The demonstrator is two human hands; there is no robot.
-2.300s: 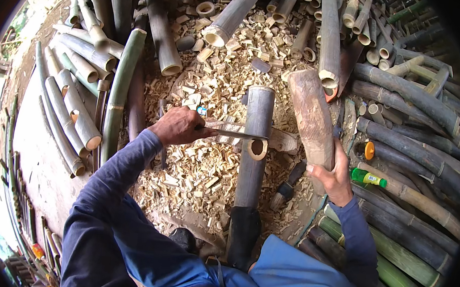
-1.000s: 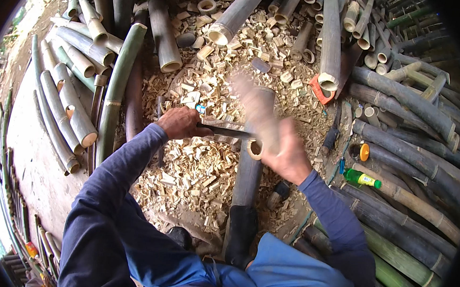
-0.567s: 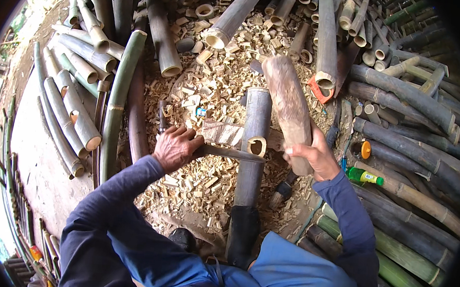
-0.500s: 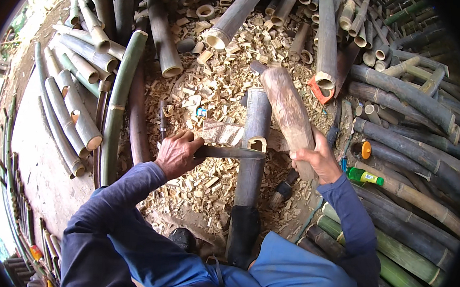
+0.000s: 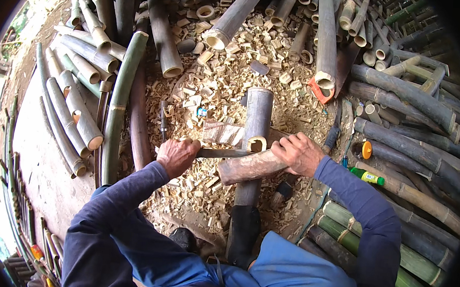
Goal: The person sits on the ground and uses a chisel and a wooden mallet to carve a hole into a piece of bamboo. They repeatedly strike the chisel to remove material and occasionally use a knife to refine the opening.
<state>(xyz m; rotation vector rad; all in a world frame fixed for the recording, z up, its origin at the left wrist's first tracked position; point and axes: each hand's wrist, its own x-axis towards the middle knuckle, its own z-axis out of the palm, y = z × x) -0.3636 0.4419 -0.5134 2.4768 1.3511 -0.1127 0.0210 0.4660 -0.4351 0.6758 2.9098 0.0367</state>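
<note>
My left hand (image 5: 178, 157) is closed round the handle of a long dark knife (image 5: 219, 153), whose blade points right across a bamboo pole (image 5: 259, 109). A notch with a pale cut rim (image 5: 257, 144) opens in the pole just beyond the blade. In my right hand (image 5: 299, 153) I grip a thick wooden club (image 5: 250, 168). It lies slantwise over the pole and hides the tip end of the blade; whether the two touch, I cannot tell. Under the pole, a split wooden block (image 5: 223, 133) lies crosswise. My foot in a dark sock (image 5: 243, 235) rests against the pole's near end.
Pale wood chips (image 5: 200, 187) cover the ground around the pole. Bamboo poles (image 5: 392, 267) are stacked on the right, with more (image 5: 77, 117) on the left. A green bottle (image 5: 367, 176), an orange-handled saw (image 5: 320, 90) and a dark-handled tool (image 5: 163, 120) lie nearby.
The club has swung down and toward me, from raised and upright to slanting across the pole at the knife. My left hand and the knife have barely shifted.
</note>
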